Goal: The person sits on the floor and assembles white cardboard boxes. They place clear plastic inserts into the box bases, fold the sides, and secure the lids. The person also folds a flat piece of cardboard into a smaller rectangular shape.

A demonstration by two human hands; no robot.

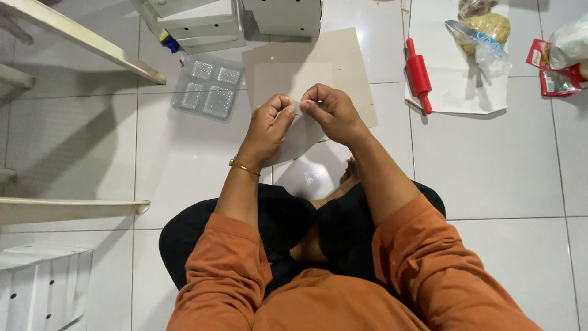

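While partly hidden behind them, grey card sheet [300, 132] pinched between both hands: left [269, 125], right [334, 113].

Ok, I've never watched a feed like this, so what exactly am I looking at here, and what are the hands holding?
There is one picture, from a camera worn on a person's head, looking straight down. The person sits on a white tiled floor, in orange sleeves. The left hand and the right hand meet at the edge of a flat piece of grey-white card and pinch it with the fingertips. More flat card lies beyond it. Around them lie a clear plastic tray with four pockets, folded white boxes, a red rolling pin on a white sheet, and bagged items.
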